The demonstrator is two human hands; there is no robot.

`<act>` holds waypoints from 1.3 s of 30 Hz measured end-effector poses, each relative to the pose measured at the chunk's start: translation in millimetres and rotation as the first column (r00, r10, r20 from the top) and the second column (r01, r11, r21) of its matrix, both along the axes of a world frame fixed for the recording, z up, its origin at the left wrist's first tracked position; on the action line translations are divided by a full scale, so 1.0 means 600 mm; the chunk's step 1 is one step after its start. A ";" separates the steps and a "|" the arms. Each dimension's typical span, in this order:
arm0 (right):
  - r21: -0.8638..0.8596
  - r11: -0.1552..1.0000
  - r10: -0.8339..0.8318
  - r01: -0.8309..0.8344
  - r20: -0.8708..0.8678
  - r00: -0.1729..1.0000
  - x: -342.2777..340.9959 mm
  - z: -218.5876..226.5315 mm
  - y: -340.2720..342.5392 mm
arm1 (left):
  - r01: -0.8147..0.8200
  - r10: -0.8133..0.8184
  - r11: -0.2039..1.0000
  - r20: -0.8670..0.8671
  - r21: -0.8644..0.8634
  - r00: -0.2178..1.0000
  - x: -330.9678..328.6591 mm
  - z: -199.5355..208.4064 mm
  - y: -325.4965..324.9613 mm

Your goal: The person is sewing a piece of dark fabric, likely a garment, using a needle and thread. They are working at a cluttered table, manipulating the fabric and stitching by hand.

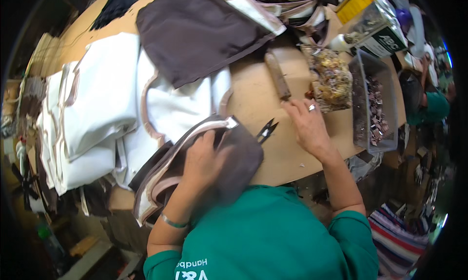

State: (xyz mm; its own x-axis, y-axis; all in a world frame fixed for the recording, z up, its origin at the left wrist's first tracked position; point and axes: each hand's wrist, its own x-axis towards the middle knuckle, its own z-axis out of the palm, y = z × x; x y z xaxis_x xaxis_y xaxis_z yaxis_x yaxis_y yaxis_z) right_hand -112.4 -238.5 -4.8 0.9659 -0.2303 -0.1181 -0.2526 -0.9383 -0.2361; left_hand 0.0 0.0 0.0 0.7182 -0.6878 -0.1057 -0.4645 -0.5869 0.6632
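My left hand (202, 155), partly blurred, is closed on a dark brown fabric bag piece (243, 148) with a pale, curved edge strip. The piece lies at the table's front edge, against my body. My right hand (310, 126), with a ring on it, reaches over the table with fingers stretched forward. Its fingertips are at the near end of a worn brown bar-shaped tool (278, 75); whether they touch it I cannot tell. Just beyond that hand sits a heap of small gold-coloured bits (332, 77). Black thread snips (266, 132) lie between my hands.
White bag pieces with pinkish-brown edging (102, 95) are stacked at left. A large dark brown fabric piece (200, 31) lies beyond. At right stand a grey plastic bin (360, 109) of small brown pieces, a box (385, 41) and a white bottle (340, 42). Another person (431, 107) is at far right.
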 end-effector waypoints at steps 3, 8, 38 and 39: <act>0.211 0.977 -0.026 -0.021 0.216 0.976 -0.038 0.009 0.004 | 0.091 -0.055 0.980 0.196 -0.177 0.979 0.025 0.024 0.006; -0.215 0.928 -0.118 0.304 0.605 0.787 -0.063 0.061 -0.055 | 0.163 -0.197 0.976 -0.264 -0.146 0.944 0.036 0.092 -0.011; 0.137 0.924 -0.379 0.358 0.455 0.806 -0.081 0.093 -0.142 | -0.358 -0.033 0.862 -0.744 -0.359 0.667 0.052 0.074 -0.005; 0.050 0.937 -0.335 0.346 0.419 0.844 -0.099 0.073 -0.142 | -0.367 -0.002 0.839 -0.678 -0.401 0.735 0.068 0.073 0.014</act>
